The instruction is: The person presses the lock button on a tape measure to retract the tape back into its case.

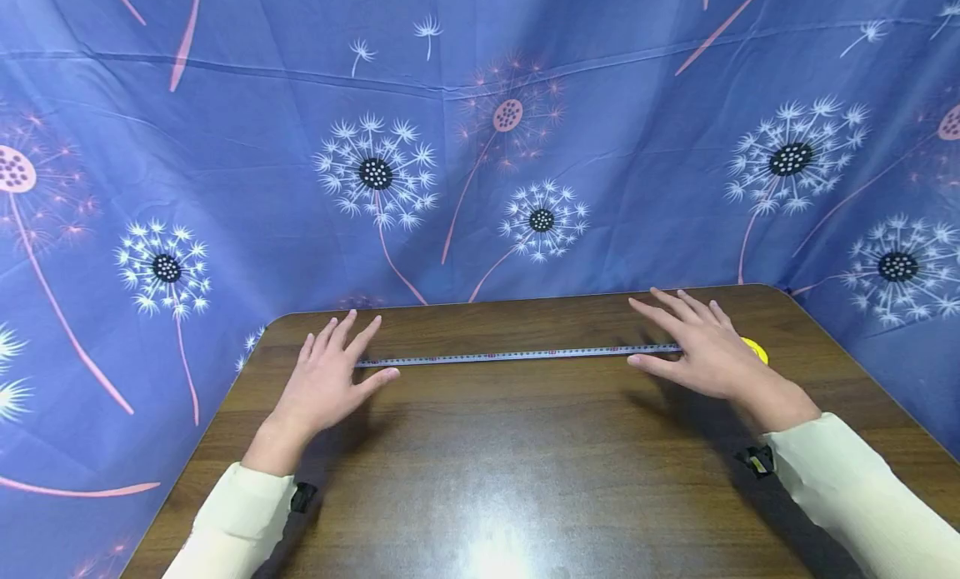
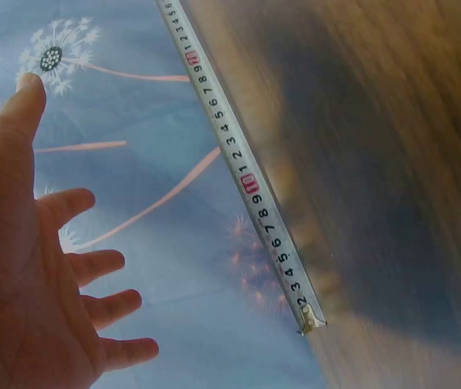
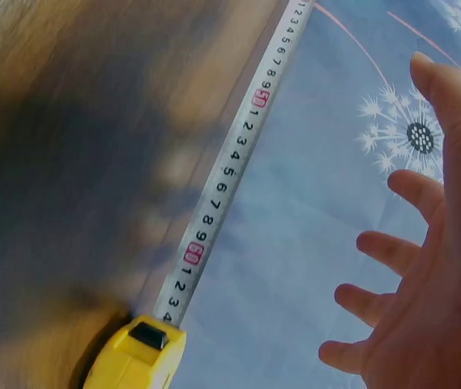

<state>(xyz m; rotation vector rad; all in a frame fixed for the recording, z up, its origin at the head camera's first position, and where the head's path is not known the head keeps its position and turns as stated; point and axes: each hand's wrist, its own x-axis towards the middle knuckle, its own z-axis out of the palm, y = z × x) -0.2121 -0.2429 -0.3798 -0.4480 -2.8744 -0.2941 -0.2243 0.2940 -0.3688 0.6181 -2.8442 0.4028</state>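
Note:
A yellow tape measure [image 3: 137, 356] lies at the right of the table, its metal blade [image 1: 510, 356] drawn out straight to the left. In the head view my right hand [image 1: 708, 354] covers most of the case. The left wrist view shows the blade's end hook [image 2: 311, 320]; from the head that end is hidden by my left hand [image 1: 326, 379]. Both hands hover over the two ends with fingers spread, holding nothing. The right wrist view shows the blade entering the case just past the 60 mark, beside a black button [image 3: 149, 335].
The brown wooden table [image 1: 480, 446] has rounded far corners and a bright glare near its front. A blue cloth [image 1: 465, 187] with dandelion prints hangs behind it and along both sides. Dark wrist cameras [image 1: 757, 460] sit at the pale sleeves [image 1: 840, 479].

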